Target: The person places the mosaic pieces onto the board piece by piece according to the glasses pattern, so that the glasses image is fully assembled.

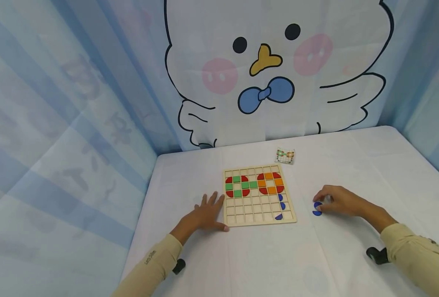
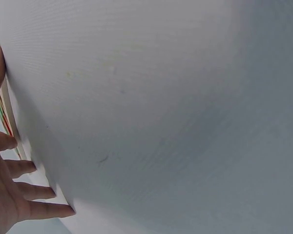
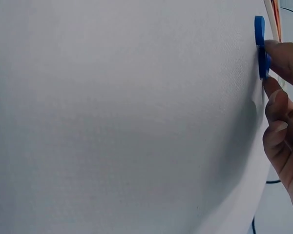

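A wooden grid board (image 1: 247,220) lies on the white table. It carries red quarter-round tiles (image 1: 244,192), green square tiles (image 1: 253,184), orange square tiles (image 1: 271,190) and a few blue rounded tiles (image 1: 282,206) at its right side. My left hand (image 1: 209,213) lies at the board's left edge, fingers spread and thumb by the near corner. Right of the board, my right hand (image 1: 339,201) pinches a blue rounded tile (image 3: 262,63) between thumb and index finger, at the tabletop. Another blue tile (image 1: 317,213) lies right beside it, on the near side.
A small card (image 1: 285,156) with a coloured grid pattern lies behind the board's far right corner. Black wrist devices (image 1: 377,255) sit under both sleeves. A curtain (image 1: 219,119) with a cartoon bird stands behind the table.
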The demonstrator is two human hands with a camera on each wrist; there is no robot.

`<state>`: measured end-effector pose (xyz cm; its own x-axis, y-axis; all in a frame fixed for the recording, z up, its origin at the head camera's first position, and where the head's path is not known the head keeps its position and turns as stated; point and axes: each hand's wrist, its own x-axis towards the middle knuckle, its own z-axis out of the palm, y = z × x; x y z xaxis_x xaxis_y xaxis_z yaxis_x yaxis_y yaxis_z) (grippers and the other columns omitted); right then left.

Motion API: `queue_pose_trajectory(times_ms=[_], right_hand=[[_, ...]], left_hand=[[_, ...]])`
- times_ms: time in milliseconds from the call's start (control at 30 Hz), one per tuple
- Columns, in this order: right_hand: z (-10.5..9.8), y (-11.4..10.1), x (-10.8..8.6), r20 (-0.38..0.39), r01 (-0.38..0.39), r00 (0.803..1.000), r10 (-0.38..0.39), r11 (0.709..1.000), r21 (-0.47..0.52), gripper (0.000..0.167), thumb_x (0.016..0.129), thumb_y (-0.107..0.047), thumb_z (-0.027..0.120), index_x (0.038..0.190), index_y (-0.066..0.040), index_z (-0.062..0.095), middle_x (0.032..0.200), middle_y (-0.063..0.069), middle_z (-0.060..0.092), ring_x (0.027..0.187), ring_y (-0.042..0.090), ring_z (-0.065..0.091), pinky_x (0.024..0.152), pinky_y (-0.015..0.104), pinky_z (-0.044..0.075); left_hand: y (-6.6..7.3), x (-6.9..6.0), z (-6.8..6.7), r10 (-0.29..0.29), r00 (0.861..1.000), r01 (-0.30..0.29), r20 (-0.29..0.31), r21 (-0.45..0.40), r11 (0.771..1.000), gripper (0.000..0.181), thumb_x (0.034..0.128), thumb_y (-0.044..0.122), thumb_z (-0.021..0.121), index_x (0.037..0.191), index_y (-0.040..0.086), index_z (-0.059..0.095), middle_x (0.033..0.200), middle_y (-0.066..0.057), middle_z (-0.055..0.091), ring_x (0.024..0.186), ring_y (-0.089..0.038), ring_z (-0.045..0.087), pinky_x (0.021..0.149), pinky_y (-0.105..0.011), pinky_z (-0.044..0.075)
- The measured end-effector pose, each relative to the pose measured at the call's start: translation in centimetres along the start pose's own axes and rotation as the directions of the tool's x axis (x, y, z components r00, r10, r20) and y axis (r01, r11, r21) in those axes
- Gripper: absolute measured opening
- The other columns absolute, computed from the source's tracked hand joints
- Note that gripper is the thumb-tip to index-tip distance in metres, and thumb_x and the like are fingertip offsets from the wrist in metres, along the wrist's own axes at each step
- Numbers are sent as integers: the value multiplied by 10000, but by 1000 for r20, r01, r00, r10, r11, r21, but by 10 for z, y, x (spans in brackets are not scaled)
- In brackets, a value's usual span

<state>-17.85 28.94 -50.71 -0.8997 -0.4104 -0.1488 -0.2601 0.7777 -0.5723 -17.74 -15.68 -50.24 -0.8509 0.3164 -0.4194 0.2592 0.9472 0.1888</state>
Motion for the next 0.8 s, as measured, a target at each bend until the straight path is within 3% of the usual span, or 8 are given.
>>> queue_pose_trajectory(times_ms=[167, 400, 600, 800], right_hand=[[2, 1, 1, -12, -3, 1000, 3, 999, -33, 231, 853, -259, 796, 1059, -160, 757, 1016, -43, 675, 887, 133, 541, 755, 271, 498], [2, -2, -1, -61, -38, 998, 31, 992, -119, 240, 837, -309, 805, 999, -141, 750, 941, -38, 649, 887, 155, 590, 820, 422, 548], [4, -3, -3, -111, -30, 994, 18, 993, -110, 225, 833, -254, 813, 1007, -121, 763, 902, -56, 643, 852, 136, 578, 782, 349, 518], [6, -3, -2, -83, -12, 997, 6, 997, -71, 214, 847, -203, 801, 1026, -129, 711, 958, -38, 671, 886, 154, 577, 801, 359, 528]], left_hand=[[1, 0, -1, -1, 1000, 1, -1, 2, 1000, 1131, 761, 633, 777, 1623, 212, 179, 1696, -127, 108, 1522, -504, 97, 1113, -722, 274], [1, -1, 0, -1, 1000, 1, -1, -11, 1000, 1129, 758, 622, 785, 1623, 213, 185, 1696, -127, 108, 1521, -507, 94, 1112, -725, 271], [1, 0, 0, -8, 1000, 8, -1, -7, 1000, 1134, 755, 627, 782, 1624, 225, 175, 1699, -119, 99, 1525, -500, 88, 1115, -723, 267], [2, -1, -1, -10, 1000, 10, 2, -7, 1000, 1134, 753, 627, 785, 1623, 221, 181, 1698, -121, 104, 1523, -502, 93, 1113, -723, 271]])
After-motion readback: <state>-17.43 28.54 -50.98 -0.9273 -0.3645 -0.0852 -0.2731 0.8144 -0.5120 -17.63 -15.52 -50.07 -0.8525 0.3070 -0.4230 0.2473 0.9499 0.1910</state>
